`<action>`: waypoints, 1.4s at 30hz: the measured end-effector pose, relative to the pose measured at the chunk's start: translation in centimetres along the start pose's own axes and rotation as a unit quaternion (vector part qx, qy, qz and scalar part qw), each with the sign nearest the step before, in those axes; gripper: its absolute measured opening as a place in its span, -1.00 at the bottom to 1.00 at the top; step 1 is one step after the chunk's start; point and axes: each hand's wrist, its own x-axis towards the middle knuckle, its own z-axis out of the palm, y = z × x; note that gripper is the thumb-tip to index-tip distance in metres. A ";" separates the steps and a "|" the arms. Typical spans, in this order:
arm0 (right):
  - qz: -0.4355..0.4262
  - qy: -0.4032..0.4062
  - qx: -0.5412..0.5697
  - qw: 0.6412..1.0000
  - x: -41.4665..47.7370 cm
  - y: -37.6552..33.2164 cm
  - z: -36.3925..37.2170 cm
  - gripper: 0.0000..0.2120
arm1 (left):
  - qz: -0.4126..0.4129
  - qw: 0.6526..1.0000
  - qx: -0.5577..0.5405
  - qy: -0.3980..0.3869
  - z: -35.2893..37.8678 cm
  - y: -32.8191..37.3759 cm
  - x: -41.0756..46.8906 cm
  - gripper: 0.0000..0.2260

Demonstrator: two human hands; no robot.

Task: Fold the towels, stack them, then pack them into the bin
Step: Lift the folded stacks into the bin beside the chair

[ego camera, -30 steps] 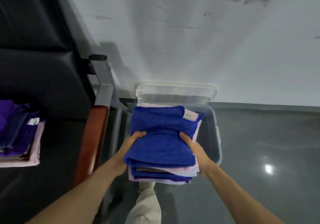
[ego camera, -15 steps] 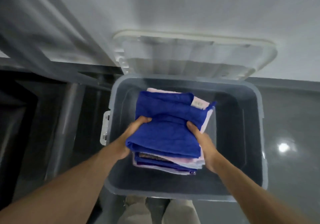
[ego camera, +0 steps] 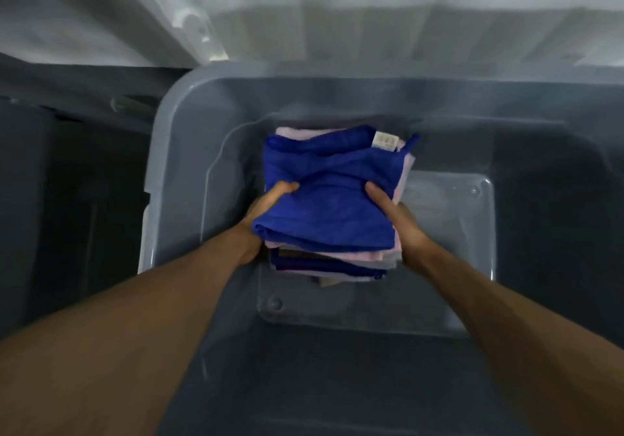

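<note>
The bin [ego camera: 169, 152], a grey translucent tub, fills most of the view. Its open mouth faces up, and its pale lid [ego camera: 337, 27] stands tipped back against the wall at 12 o'clock. Inside its walls is the stack of towels [ego camera: 332, 260]. The stack sits a little toward 10 o'clock from the centre of the bin's floor [ego camera: 449, 250], leaving bare floor at 3 o'clock and 6 o'clock.

The stack's long axis runs from 6 to 12 o'clock, straight away from the person, with the folded edges showing at the near end in bands of blue, pink and dark purple. A bright blue towel [ego camera: 331, 199] lies on top, rumpled toward the far end.

The left hand [ego camera: 268, 207] grips the stack on its 9 o'clock side and the right hand [ego camera: 396, 219] on its 3 o'clock side. Each has its thumb pressed onto the blue towel, and the fingers are out of sight, presumably curled under the bottom layer. The hands stand level with each other, so neither is nearer and the load hangs evenly between them.

Motion blur and the clear plastic make it hard to say whether the bottom towel touches the floor; it looks just short of it. The move ahead is therefore straight down with no turn, then sliding the fingers out sideways.

The only tag is a small white label [ego camera: 385, 140] at the top towel's 1 o'clock corner. It carries faint marks that cannot be read, and no brand shows on the bin.
</note>
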 end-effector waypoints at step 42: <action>-0.145 0.076 -0.220 0.961 -70.6 -24.3 30.2 -0.79 | 0.208 0.972 0.080 0.079 -10.6 17.0 -74.2 -0.87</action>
